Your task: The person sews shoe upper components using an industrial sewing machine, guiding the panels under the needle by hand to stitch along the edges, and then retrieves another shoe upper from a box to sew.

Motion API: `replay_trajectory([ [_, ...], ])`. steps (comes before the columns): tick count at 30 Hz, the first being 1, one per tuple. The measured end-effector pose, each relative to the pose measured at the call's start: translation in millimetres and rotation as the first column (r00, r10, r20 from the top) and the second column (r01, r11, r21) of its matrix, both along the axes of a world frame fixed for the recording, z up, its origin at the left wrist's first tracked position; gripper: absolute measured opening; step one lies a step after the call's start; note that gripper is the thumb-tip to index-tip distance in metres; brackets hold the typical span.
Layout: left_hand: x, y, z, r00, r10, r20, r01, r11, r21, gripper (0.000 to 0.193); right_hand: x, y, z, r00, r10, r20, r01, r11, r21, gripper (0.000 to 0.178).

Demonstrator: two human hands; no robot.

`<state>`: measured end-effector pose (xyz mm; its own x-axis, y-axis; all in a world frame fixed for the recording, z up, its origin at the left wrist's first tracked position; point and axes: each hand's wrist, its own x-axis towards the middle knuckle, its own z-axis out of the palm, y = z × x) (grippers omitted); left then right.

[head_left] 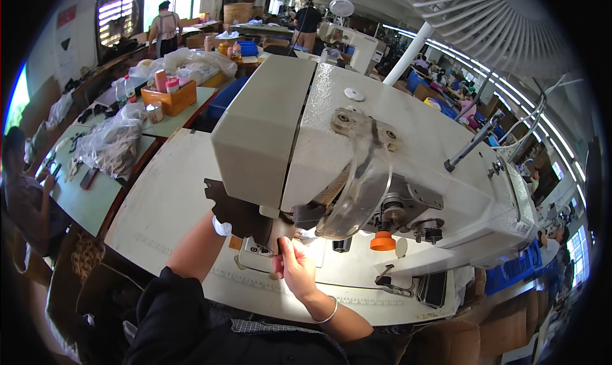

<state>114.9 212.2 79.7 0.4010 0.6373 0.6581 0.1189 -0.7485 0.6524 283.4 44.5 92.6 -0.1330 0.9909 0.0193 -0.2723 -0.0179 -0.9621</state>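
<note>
A large off-white sewing machine (408,148) stands on a pale worktable (172,199). A dark brown leather piece (237,209) lies under the machine's head, near the needle area. My right hand (294,266) pinches the near edge of this piece in front of the needle plate (258,253). My left hand (220,226) reaches under the machine head onto the leather; its fingers are mostly hidden by the piece and the machine. A clear curved guard (357,189) hangs in front of the needle.
An orange knob (382,240) and a black phone-like object (435,288) sit right of the needle. A seated person (25,199) works at a green table on the left with plastic bags (111,142) and an orange box (169,97). A fan (491,21) hangs overhead.
</note>
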Motion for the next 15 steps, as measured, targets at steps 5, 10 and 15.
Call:
replay_trajectory([
  [5, -1.1, -0.5, 5.8, 0.997, -0.068, -0.019, 0.068, 0.997, -0.026, 0.036, -1.4, 1.6, 1.5, 0.996, -0.085, 0.031, 0.083, 0.996, 0.044, 0.033],
  [10, 6.5, 4.5, 14.8, 0.994, -0.111, -0.019, 0.110, 0.992, -0.069, 0.037, -6.8, 8.9, -6.3, 0.978, -0.166, 0.127, 0.139, 0.971, 0.196, 0.034],
  [15, 10.3, 4.3, 16.1, 0.990, -0.140, -0.003, 0.139, 0.983, -0.121, 0.038, -6.4, 14.1, -7.0, 0.939, -0.247, 0.238, 0.147, 0.917, 0.370, 0.034],
])
